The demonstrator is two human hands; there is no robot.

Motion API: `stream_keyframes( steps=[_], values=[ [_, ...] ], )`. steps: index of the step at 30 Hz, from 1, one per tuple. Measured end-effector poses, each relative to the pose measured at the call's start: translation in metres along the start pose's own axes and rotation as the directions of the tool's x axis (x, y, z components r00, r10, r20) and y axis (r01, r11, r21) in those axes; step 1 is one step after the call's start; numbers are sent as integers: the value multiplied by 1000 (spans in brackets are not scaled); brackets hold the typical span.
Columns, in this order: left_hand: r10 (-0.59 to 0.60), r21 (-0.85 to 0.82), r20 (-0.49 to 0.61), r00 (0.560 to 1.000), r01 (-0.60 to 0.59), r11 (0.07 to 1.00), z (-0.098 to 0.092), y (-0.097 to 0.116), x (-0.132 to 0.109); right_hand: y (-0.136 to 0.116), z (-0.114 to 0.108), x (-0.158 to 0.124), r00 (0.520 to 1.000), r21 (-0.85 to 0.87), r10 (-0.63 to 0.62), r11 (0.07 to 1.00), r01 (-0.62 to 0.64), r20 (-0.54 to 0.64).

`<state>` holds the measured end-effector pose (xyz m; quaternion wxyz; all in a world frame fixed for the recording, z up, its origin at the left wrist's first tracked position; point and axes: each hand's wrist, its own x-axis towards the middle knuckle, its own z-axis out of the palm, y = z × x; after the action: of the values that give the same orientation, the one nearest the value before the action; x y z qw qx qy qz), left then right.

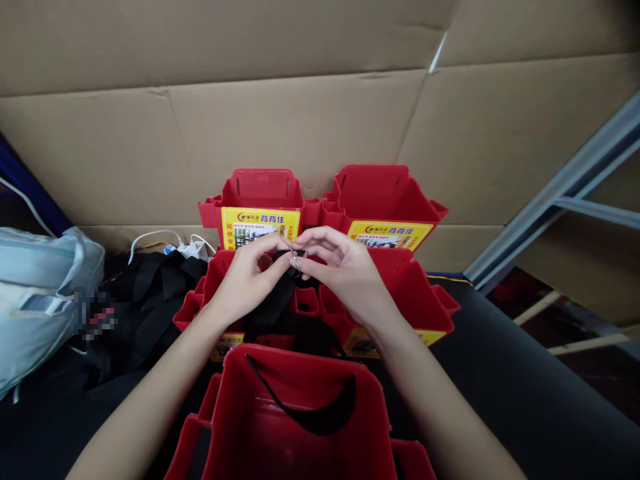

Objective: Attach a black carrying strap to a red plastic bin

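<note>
My left hand [257, 267] is closed in a pinch on a black webbing strap [277, 290], close to a small shiny metal buckle [295, 261]. From the other side, the fingertips of my right hand [340, 263] pinch the buckle; its exact shape is partly hidden by my fingers. The strap hangs down toward a red plastic tool bucket [300, 373] in front of me. Through slots in this bucket's back wall runs a black strap loop [320, 417], which sags inside it.
Behind my hands stand several more red buckets [263, 189] with yellow labels, on a black-covered table [490, 380]. A heap of black straps [145, 287] lies left, beside a pale bag [35, 300] and a white power strip [193, 249]. Cardboard [300, 127] backs the table; a metal frame [555, 193] rises right.
</note>
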<state>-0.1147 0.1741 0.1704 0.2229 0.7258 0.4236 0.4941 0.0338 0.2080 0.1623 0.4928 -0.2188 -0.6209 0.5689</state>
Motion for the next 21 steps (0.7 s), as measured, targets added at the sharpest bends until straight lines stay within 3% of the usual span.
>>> stream_keyframes(
  steps=[4, 7, 13, 15, 21],
  values=[
    [17, -39, -52, 999, -19, 999, 4, -2, -1, -3, -1, -1, 999, -6, 18, 1000, -18, -30],
    [-67, -129, -49, 997, 61, 990, 5, -1, -2, -8, -2, -2, 996, 25, 67, 998, -66, -52],
    [-231, -469, 153, 961, 276, 839, 3, 2, -2, -15, -9, -1, 992, 37, 118, 992, -117, -39],
    [-247, -496, 199, 948, 315, 809, 1, 3, -1, -13, -12, 1, 993, 47, 104, 994, -101, -61],
    [-352, -457, 145, 925, 378, 805, -5, 3, 0, -14, -26, 5, 984, 73, 111, 992, -102, -141]
  ],
)
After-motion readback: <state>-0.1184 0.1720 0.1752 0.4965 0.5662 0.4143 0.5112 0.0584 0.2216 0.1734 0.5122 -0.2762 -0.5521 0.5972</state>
